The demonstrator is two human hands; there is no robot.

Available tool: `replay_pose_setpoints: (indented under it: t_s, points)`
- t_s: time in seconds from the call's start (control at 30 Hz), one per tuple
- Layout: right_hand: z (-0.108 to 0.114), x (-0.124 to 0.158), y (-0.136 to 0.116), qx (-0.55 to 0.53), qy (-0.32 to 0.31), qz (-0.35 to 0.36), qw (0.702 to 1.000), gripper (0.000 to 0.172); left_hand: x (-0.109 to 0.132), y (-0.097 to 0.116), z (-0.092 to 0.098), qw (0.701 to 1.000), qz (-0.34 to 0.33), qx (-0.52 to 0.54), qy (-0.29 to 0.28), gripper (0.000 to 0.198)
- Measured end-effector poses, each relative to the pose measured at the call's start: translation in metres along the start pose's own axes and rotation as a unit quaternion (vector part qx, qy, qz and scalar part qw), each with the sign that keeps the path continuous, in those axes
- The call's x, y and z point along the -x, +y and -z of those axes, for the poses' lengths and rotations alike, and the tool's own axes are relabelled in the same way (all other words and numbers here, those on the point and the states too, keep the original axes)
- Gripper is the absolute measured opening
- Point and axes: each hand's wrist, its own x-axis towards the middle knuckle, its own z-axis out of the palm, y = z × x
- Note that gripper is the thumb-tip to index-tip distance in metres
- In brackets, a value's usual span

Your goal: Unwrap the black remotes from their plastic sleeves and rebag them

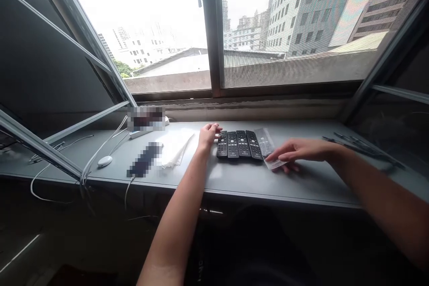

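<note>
Several black remote controls (238,144) lie side by side on a grey window ledge (234,178). To their right a further remote in a clear plastic bag (268,145) lies on the ledge. My right hand (298,153) pinches the near end of that bag, fingers closed on it. At the left end of the row rests my left hand (208,135), its fingers curled and touching the first remote's top.
A stack of clear plastic bags (176,149) lies left of my left hand. Further left are a blurred dark object (145,159), a white oval device (105,161) with white cables, and a power strip (140,133). Dark thin rods (362,147) lie at the right. Window behind.
</note>
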Motion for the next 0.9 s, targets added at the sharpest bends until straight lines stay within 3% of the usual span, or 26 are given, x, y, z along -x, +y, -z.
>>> replay_pose_setpoints:
  t_s: [0.1, 0.33, 0.43, 0.53, 0.63, 0.7, 0.8, 0.9]
  points:
    - [0.001, -0.001, 0.003, -0.045, -0.073, -0.05, 0.995, 0.05, -0.002, -0.003, 0.001, 1.0, -0.003, -0.013, 0.003, 0.018]
    - [0.001, 0.0, 0.002, -0.07, -0.114, -0.059, 0.989, 0.054, -0.001, -0.005, 0.001, 0.998, -0.024, -0.063, 0.016, 0.012]
    - [0.003, 0.002, 0.004, -0.083, -0.129, -0.075, 0.985, 0.061, 0.001, -0.005, 0.001, 0.99, -0.071, -0.112, 0.055, 0.004]
    - [0.009, 0.004, 0.01, -0.098, -0.142, -0.081, 0.982, 0.073, 0.006, -0.005, 0.003, 0.969, -0.139, -0.191, 0.066, 0.009]
    - [0.015, 0.006, 0.017, -0.12, -0.106, -0.053, 0.986, 0.073, 0.011, -0.001, 0.009, 0.929, -0.171, -0.318, 0.08, 0.02]
    - [0.017, 0.005, 0.02, -0.139, -0.041, -0.021, 0.989, 0.068, 0.013, 0.002, 0.014, 0.89, -0.149, -0.416, 0.116, 0.032]
    - [0.017, 0.0, 0.02, -0.152, 0.07, 0.004, 0.986, 0.06, 0.012, 0.004, 0.019, 0.835, -0.067, -0.524, 0.155, 0.053]
    - [0.014, -0.005, 0.018, -0.162, 0.135, 0.002, 0.978, 0.056, 0.006, 0.001, 0.022, 0.808, 0.034, -0.565, 0.165, 0.07]
